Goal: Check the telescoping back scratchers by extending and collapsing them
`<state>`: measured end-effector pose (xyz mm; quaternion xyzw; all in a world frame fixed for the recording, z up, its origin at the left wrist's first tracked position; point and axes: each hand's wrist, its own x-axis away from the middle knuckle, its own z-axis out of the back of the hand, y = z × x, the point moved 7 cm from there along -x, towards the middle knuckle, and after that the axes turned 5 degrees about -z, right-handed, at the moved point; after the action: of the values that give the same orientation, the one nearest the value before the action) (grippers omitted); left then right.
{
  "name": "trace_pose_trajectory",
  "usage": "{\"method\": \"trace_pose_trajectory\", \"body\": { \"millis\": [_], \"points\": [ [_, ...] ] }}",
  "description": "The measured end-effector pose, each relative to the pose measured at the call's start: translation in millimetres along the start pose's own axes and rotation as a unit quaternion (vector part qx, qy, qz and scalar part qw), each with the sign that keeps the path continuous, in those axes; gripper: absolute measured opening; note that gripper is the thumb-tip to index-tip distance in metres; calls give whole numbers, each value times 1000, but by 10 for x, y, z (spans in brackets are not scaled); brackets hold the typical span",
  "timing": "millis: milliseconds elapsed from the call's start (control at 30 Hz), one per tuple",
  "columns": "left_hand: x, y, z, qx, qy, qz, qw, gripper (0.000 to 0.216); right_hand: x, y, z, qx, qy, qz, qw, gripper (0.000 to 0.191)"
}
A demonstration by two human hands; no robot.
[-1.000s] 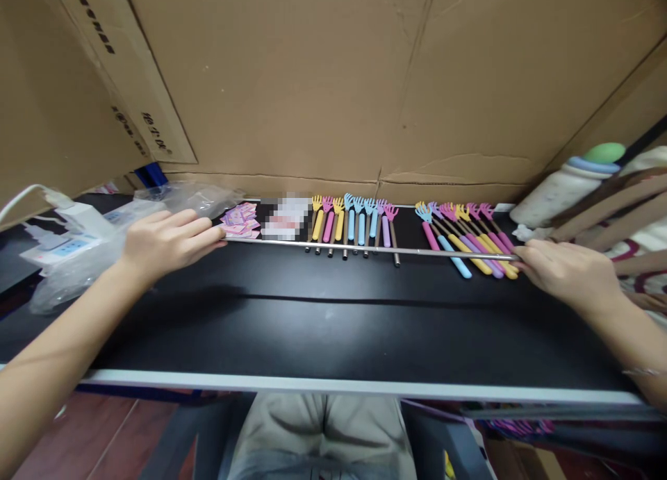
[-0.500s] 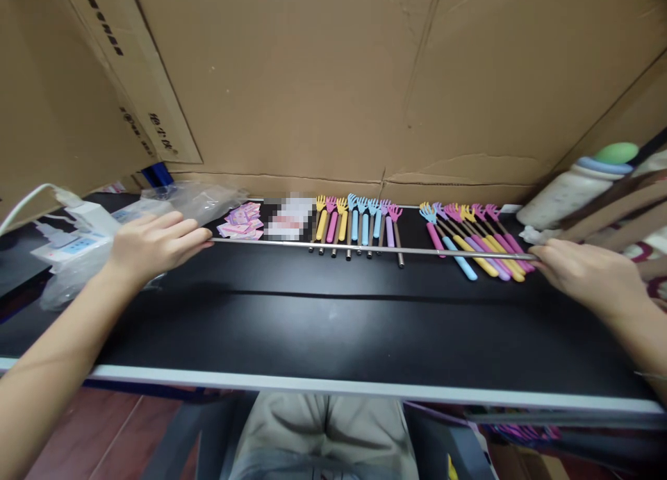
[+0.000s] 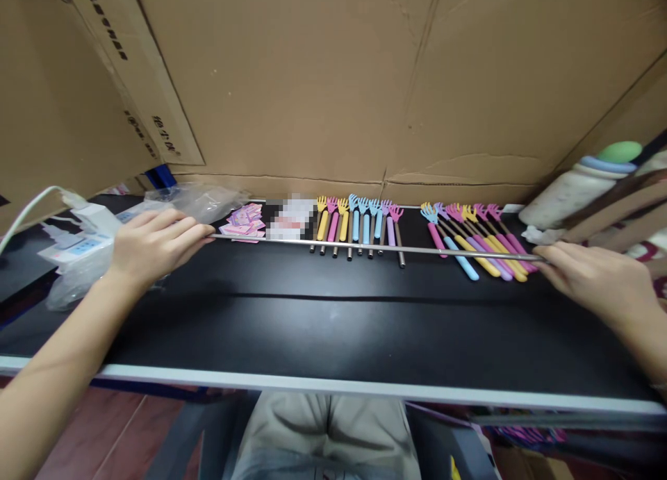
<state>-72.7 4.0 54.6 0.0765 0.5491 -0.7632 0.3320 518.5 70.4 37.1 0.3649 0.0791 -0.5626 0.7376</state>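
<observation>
A long, thin telescopic metal rod (image 3: 417, 250) stretches level across the table between my two hands. My left hand (image 3: 156, 247) is closed round its left end, beside a clear plastic bag. At the other end, my right hand (image 3: 594, 282) grips the rod with bent fingers. Both rod ends are hidden inside my hands. Behind the rod lies a row of small back scratchers (image 3: 356, 223) with yellow, pink, blue and purple claws and grips. Farther right, a slanted group of similar back scratchers (image 3: 492, 247) lies near my right hand.
Pink and purple cards (image 3: 242, 221) lie in a pile beside a pixelated packet (image 3: 292, 219). A power strip (image 3: 78, 247) and the clear plastic bag (image 3: 208, 199) are at left. A pale bottle (image 3: 567, 192) leans at right. Cardboard (image 3: 313, 84) walls the back of the black table (image 3: 333, 341).
The view has shifted very slightly. My two hands keep the same hold on the rod, and its visible length looks unchanged.
</observation>
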Motion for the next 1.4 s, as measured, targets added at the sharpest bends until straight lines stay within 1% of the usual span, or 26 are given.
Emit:
{"method": "trace_pose_trajectory", "body": {
  "millis": [67,167,267,333,367,433,467,500,533,567,600,667,767,867,933,1000,1067,1300,1400],
  "points": [
    [-23,3,8,6,-3,12,1000,9,-17,-5,19,-2,-1,-4,1000,23],
    [-23,-23,-33,12,-15,39,999,12,-39,-8,29,-9,-19,-11,1000,22],
    [-4,-40,-77,13,-28,46,998,14,-40,-28,51,-10,-31,-16,999,20],
    [-36,-25,-45,16,-21,48,999,16,-44,-103,126,1,-15,-12,1000,22],
    [-80,2,-1,20,-8,48,999,17,-53,-181,196,8,5,-3,1000,24],
    [-232,116,113,41,21,40,998,17,-91,-446,378,9,50,37,998,30],
    [-334,203,194,56,51,30,997,19,-113,-626,511,-4,91,67,994,33],
    [-449,316,251,78,64,9,995,17,-138,-832,618,-21,110,107,988,33],
    [-559,410,327,95,96,5,991,20,-162,-1030,740,-41,138,138,980,33],
    [-670,500,359,116,102,7,988,21,-191,-1219,842,-58,154,163,973,32],
    [-775,580,363,137,92,17,986,23,-226,-1377,931,-72,167,171,968,32],
    [-943,737,373,164,82,27,983,25,-307,-1645,1037,-101,159,167,968,31],
    [-1113,960,437,186,97,14,978,27,-383,-2023,1116,-138,132,175,966,33],
    [-1243,1140,493,211,102,-4,972,26,-433,-2380,1149,-170,103,190,961,31],
    [-1311,1211,499,221,98,-2,970,26,-473,-2530,1148,-169,86,179,965,29],
    [-1350,1243,488,228,94,4,969,26,-494,-2597,1152,-158,80,173,969,29],
    [-1360,1256,488,233,95,5,968,26,-485,-2600,1167,-150,86,176,969,28],
    [-1297,1245,612,218,103,-28,970,27,-370,-2513,1243,-164,102,201,960,31],
    [-1217,1162,593,189,104,-45,976,28,-340,-2388,1260,-143,129,201,961,34]
  ]
}}
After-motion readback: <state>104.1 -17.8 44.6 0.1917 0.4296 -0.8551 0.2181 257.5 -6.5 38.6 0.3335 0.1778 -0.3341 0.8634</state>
